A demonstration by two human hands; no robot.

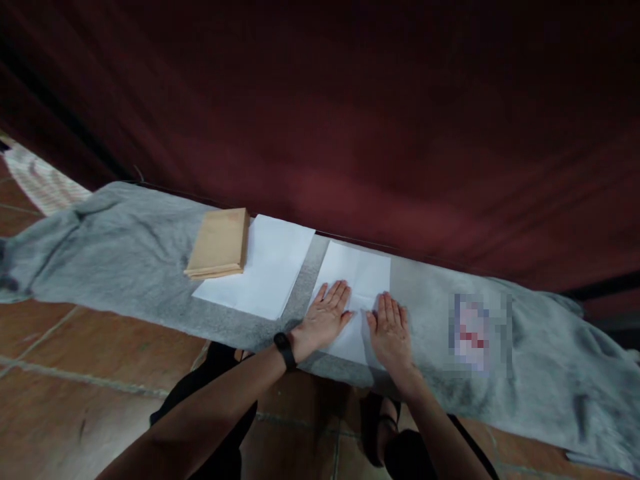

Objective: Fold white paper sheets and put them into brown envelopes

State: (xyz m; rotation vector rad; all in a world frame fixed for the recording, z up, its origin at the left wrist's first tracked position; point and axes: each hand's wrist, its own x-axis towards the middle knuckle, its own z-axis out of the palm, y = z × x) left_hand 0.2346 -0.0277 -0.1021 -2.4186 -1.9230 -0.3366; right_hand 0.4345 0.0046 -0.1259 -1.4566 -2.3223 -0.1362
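Note:
A single white sheet of paper (pixel 357 270) with a crease across its middle lies on a grey cloth. My left hand (pixel 327 313) rests flat on the sheet's left side, fingers stretched out, a dark band on the wrist. On the right edge of the same sheet, my right hand (pixel 391 330) lies flat too, with its fingers extended. Neither hand grips anything. To the left is a stack of white paper (pixel 270 267), and a pile of brown envelopes (pixel 217 240) sits partly over its left side.
The grey cloth (pixel 125 247) covers a long narrow surface against a dark red curtain (pixel 325 133). A blurred-out item (pixel 471 333) lies to the right. Below is a tiled floor (pixel 100 400), and a striped cloth (pixel 45 180) shows at far left.

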